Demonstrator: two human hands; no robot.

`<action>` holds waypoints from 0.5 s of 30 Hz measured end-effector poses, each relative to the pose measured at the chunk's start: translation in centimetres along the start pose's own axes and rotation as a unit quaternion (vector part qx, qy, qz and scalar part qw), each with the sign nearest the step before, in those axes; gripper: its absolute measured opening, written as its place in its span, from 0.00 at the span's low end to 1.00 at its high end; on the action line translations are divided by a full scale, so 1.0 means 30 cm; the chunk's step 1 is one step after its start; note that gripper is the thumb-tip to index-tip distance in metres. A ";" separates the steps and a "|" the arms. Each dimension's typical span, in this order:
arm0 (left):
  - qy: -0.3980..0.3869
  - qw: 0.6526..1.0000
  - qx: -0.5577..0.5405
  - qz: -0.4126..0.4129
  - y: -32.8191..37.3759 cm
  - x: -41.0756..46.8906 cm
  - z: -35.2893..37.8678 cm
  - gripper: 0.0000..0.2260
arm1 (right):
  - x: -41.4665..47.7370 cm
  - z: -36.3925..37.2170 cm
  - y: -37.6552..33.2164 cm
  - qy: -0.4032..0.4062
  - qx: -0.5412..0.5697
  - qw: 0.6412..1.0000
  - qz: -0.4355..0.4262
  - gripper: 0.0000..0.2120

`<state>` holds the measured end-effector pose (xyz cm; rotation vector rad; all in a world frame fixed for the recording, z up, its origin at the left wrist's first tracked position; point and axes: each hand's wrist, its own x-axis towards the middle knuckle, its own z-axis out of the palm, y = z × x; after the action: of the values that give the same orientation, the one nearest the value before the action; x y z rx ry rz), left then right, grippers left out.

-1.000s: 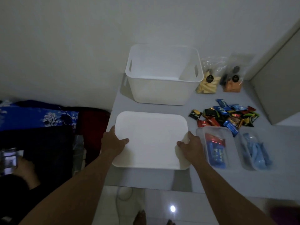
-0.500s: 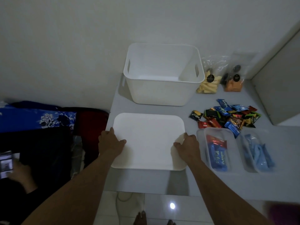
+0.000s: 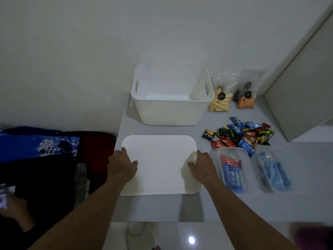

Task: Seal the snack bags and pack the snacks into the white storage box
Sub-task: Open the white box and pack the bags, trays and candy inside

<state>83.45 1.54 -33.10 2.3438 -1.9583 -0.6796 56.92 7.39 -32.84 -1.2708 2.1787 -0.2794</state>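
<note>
The tiled floor (image 3: pixel 173 235) lies at the bottom of the head view, with a bright light reflection on it. Both forearms reach from there over the near edge of the grey table (image 3: pixel 158 208).

The white lid (image 3: pixel 159 166) lies flat at the near left of the table. The left hand (image 3: pixel 123 166) grips its left edge, thumb on the top face and fingers curled over the rim. The right hand (image 3: pixel 202 166) grips the right edge in the same manner. Whether the lid rests fully on the table cannot be told.

Just right of the lid stand two clear containers side by side. The left container (image 3: pixel 232 172) holds blue and red packets with white script that is not fully legible. The right container (image 3: pixel 272 171) holds pale blue packets.

Beyond these lies a loose pile of small wrapped snacks (image 3: pixel 243 134). The black packet (image 3: pixel 209 135) at its left edge bears inverted lettering that appears to read "Nextar".

The white storage box (image 3: pixel 171 112) stands behind the lid, open, with a slot handle at each end. To its right, near the wall, stand two clear snack bags, the yellow-stick bag (image 3: pixel 219 103) touching the box and the orange-snack bag (image 3: pixel 246 103). Each carries a round black label, too small to read.

Off the table at left lies a blue floral fabric (image 3: pixel 36 145).
</note>
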 end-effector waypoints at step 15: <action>-0.033 0.965 -0.054 0.254 0.481 -0.151 -0.190 0.30 | -0.142 -0.437 0.023 0.088 0.002 0.996 -0.029 0.10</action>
<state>71.31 1.17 -22.44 1.6635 -2.3404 -0.7963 50.28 9.90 -21.00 -1.3541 2.2884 -0.4322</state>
